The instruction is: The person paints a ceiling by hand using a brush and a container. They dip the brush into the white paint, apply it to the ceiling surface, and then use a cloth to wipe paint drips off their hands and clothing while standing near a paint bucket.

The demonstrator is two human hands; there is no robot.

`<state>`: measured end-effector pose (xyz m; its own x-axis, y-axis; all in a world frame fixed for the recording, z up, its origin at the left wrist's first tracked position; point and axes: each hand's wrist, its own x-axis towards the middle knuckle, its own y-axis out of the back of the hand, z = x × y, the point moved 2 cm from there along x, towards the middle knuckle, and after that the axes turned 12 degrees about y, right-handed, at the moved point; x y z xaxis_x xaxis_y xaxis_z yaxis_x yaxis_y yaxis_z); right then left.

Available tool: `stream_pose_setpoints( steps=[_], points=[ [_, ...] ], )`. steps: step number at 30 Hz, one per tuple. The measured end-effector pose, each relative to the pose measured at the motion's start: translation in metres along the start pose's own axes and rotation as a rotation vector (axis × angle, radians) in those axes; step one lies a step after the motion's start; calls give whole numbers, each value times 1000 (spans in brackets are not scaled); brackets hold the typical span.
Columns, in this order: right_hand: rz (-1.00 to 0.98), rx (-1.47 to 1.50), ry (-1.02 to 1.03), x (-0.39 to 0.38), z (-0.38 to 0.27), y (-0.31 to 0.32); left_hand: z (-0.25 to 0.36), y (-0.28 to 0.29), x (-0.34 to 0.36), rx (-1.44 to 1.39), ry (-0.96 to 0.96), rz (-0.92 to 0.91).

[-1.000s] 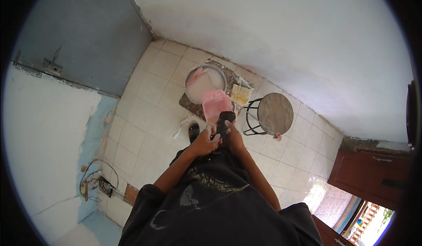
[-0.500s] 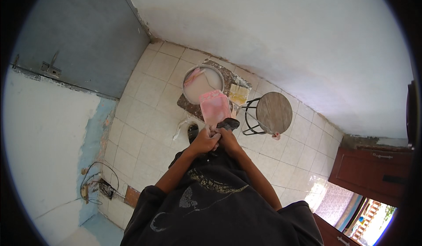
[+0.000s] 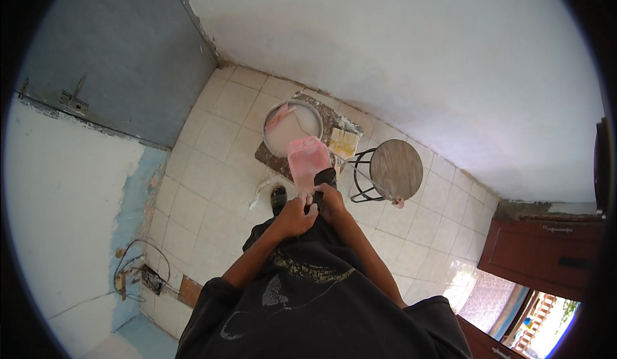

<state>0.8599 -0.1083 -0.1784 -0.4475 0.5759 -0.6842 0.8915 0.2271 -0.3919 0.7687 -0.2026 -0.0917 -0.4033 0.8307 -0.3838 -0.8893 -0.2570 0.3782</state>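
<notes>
My left hand [image 3: 297, 216] and my right hand [image 3: 331, 203] meet in front of my waist, fingers bent inward. A black, soft-looking piece [image 3: 313, 203] shows between them; I cannot make out its kind. Just beyond my right hand is a black shape [image 3: 326, 177], possibly part of the same piece or a shoe. A pink paint tray [image 3: 308, 158] lies below and beyond my hands, its near end partly hidden. Behind it stands a round tub [image 3: 290, 142] of whitish liquid, with a pink-handled tool [image 3: 279, 116] in it.
A paint-stained board [image 3: 270, 158] carries the tub and a wide yellow-stained brush [image 3: 344, 142]. To the right stands a round wooden stool [image 3: 396, 169], with a thin pole [image 3: 366, 179] beside it. Loose cables [image 3: 138, 262] hang at the left wall. My left shoe [image 3: 278, 197] shows.
My hands have moved slightly apart and the black piece now shows between them. The black shape beyond my right hand looks narrower and more upright. The view has shifted slightly.
</notes>
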Motion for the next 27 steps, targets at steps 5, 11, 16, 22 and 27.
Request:
stream_pose_setpoints(
  steps=[5,11,16,22,27],
  points=[
    [-76,38,-91,-1,-11,-3,14,8,-10,-8,29,-78],
    [-82,22,-107,-1,-22,-9,7,6,-7,33,-21,-69],
    [-61,-36,-81,3,-21,-9,15,11,-8,94,37,-73],
    [-202,176,-21,-13,-31,-19,3,17,-5,-450,476,-221],
    [-414,-165,-25,-19,-19,-6,0,15,3,-508,442,-309]
  ],
)
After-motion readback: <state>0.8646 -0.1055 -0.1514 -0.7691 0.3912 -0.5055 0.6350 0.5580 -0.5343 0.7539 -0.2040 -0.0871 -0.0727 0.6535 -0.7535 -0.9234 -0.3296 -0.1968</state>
